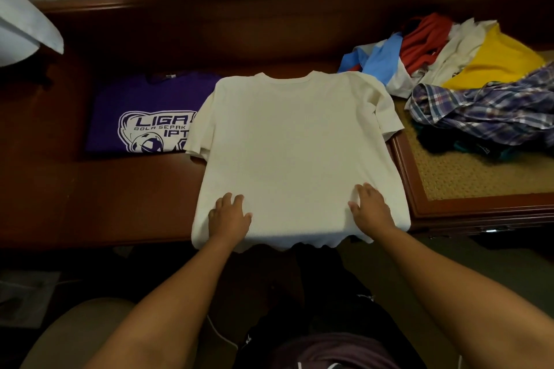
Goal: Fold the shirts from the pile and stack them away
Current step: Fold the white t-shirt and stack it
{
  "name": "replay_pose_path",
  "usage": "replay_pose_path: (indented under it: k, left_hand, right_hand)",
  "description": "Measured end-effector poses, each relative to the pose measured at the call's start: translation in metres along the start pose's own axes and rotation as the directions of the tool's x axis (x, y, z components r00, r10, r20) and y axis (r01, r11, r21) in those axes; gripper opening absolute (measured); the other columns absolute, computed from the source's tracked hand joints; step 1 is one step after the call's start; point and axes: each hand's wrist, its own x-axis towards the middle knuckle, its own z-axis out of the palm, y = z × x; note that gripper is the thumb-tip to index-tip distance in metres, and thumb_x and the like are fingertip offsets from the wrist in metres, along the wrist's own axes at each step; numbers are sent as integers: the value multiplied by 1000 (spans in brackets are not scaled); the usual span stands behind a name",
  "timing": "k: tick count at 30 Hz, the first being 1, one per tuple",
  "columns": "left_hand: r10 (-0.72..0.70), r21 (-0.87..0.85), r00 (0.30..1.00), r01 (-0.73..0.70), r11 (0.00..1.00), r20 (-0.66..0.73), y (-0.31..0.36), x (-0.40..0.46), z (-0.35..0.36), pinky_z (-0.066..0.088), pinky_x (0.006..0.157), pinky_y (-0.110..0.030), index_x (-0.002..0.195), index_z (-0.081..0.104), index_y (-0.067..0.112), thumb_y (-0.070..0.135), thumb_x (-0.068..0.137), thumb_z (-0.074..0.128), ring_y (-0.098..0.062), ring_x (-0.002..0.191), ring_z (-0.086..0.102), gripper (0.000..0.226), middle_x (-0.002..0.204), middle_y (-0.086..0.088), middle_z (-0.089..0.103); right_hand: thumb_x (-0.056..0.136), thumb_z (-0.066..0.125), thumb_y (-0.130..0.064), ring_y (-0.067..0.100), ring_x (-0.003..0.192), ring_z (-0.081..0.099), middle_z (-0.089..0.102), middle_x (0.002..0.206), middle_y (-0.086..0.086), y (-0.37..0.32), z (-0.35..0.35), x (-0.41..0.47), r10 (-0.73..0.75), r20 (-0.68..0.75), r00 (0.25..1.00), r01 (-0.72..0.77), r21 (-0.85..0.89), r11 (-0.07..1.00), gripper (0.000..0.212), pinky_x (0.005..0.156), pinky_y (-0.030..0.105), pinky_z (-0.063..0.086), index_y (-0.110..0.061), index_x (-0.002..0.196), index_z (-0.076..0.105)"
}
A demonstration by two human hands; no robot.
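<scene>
A cream T-shirt (295, 144) lies spread flat on the dark wooden surface (120, 189), collar away from me, its hem hanging a little over the near edge. My left hand (229, 216) presses flat on the lower left of the shirt. My right hand (371, 210) presses flat on the lower right. Both sleeves stick out to the sides. A folded purple shirt (144, 117) with a white printed logo lies to the left, partly under the cream shirt's left sleeve. The pile of unfolded shirts (467, 69) sits at the right, with plaid, yellow, white, red and light blue cloth.
The pile rests partly on a woven-seat panel (467, 177) with a wooden frame. A raised wooden back rail (209, 6) runs behind the surface. A white cloth (24, 27) hangs at the far left. A beige cushion (84, 332) is at my lower left.
</scene>
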Motion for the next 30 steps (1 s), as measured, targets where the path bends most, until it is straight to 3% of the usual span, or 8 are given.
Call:
replay_pose_path:
  k: [3,8,12,18,23,27,30]
  left_hand:
    - [68,-63,997,-70,996,-32,23,15,-13,28,110,-39,144,37,17,38,98,47,-26,138,29,52,152,-9,30]
    - [215,-144,972,-227,963,-97,87,62,-45,29,110,-38,141,42,15,33,98,46,-26,137,31,46,149,-8,36]
    - [315,-170,941,-333,927,-128,149,113,-71,32,108,-37,139,44,15,30,98,48,-24,135,34,43,145,-6,42]
    - [398,-183,909,-416,891,-126,244,196,-96,37,105,-34,139,45,17,28,98,50,-21,131,40,42,144,-4,45]
    - [474,-115,877,-480,870,-81,302,258,-99,41,100,-37,142,41,18,27,98,49,-24,129,42,46,146,-5,41]
    - [505,-66,862,-506,860,-39,330,295,-97,46,99,-42,147,32,22,23,97,51,-26,132,41,54,155,-3,29]
    - [553,-60,833,-553,831,-19,340,312,-96,50,93,-45,146,34,22,19,96,50,-27,131,43,53,159,0,20]
  right_hand:
    - [100,45,-26,28,137,33,35,150,13,-4,-18,8,-3,-89,996,18,160,987,49,111,41,30,-9,145,34]
    - [101,46,-25,30,131,41,41,145,14,-8,-64,44,59,-191,980,-1,291,957,44,106,40,36,-9,142,39]
    - [97,43,-38,32,120,51,49,135,12,2,-98,89,143,-283,948,-46,323,945,44,100,43,45,-17,135,46]
    - [95,52,-22,38,123,46,46,134,22,22,-131,159,273,-322,907,-117,430,895,43,100,42,40,-3,133,47]
    - [80,70,-34,36,113,48,52,121,17,36,-139,195,326,-252,911,-226,355,907,51,88,44,45,-5,117,50]
    - [80,63,-21,34,100,54,60,102,14,45,-133,209,326,-270,906,-211,379,901,24,77,40,45,-8,100,55]
    - [89,52,-11,33,94,57,63,99,16,53,-136,212,347,-326,879,-157,489,858,15,71,35,41,-3,100,59]
